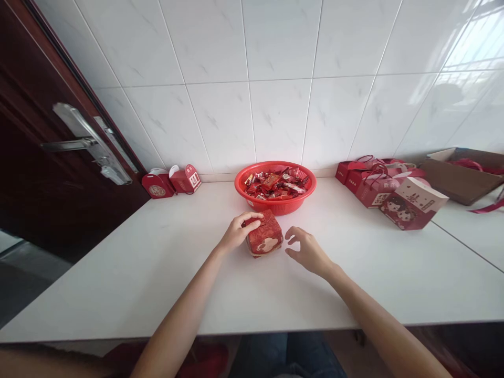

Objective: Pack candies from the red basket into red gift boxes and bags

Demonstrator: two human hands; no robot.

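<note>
A red patterned gift box (268, 233) with a pale figure on its near side and a thin cord along its lower edge sits on the white table (220, 310). My left hand (240, 231) grips its left side, thumb and fingers over the top. Just off the box's right side is my right hand (306, 250), fingers curved and apart, holding nothing. Right behind the box stands a red plastic basket (275, 208) heaped with wrapped candies (273, 184).
At the back left stand two small red boxes (158, 185). On the right are several red gift boxes with cord handles (376, 190), a tilted cream-and-red box (413, 203) and an open cardboard carton (459, 178). A tiled wall (275, 110) closes the back; a dark door (35, 79) is left.
</note>
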